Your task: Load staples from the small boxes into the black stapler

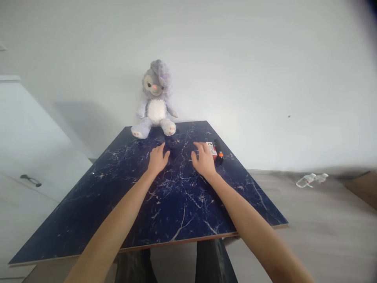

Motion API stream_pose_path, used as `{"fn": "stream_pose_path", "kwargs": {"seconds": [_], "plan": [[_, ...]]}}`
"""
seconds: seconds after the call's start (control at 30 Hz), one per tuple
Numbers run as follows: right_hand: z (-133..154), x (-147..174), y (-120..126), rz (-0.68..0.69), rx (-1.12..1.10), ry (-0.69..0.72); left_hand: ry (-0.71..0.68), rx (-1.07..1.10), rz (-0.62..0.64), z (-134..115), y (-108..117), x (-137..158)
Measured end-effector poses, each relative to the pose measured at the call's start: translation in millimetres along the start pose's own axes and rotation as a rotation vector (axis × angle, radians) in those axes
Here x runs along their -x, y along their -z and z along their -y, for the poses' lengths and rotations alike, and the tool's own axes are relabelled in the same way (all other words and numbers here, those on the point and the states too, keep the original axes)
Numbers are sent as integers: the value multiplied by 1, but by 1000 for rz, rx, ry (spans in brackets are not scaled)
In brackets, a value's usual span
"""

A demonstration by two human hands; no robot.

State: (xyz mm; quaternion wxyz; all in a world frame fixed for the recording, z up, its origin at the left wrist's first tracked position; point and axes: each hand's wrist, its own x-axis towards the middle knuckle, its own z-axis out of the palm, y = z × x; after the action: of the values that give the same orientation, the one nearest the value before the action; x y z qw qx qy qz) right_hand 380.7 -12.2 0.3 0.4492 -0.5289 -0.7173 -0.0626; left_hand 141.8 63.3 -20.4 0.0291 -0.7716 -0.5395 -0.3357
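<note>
My left hand (158, 159) is over the dark blue marbled table (123, 204), its fingers apart and nothing in it. To its right, my right hand (204, 160) is also open, palm down. Just beyond that hand's outer edge lies a small red and white box (212, 150), partly hidden by the hand. Beside the box is a black object with an orange button-like part (220, 155); its kind is unclear. A lilac plush rabbit (156, 104) sits at the far edge of the table, past my left hand.
A white cabinet (26, 141) with a dark handle (30, 180) stands at the left. The wall (250, 78) rises behind the table. Clear plastic bottles (306, 180) lie on the grey floor at the right, near a brown cardboard-like piece (362, 188).
</note>
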Motion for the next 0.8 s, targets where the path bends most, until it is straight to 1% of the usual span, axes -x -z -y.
{"fn": "stream_pose_path", "kwargs": {"seconds": [0.03,0.1,0.13,0.17,0.2,0.33,0.4,0.53,0.8], "plan": [[8,3,-7,108,-21,100,54,-1,-18,14,8,3],[24,8,-22,347,-51,312,187,11,5,33,18,8],[31,9,-30,438,-53,377,223,5,38,38,21,10],[38,9,-37,498,-42,397,226,-12,76,39,21,11],[44,7,-44,532,-14,369,198,-34,110,38,20,12],[62,-7,-68,600,208,93,-74,-95,191,22,14,17],[66,-13,-76,621,276,30,-133,-93,211,18,11,20],[66,-14,-81,620,268,22,-129,-68,227,20,11,24],[64,-10,-76,611,264,7,-144,-17,282,24,14,22]]}}
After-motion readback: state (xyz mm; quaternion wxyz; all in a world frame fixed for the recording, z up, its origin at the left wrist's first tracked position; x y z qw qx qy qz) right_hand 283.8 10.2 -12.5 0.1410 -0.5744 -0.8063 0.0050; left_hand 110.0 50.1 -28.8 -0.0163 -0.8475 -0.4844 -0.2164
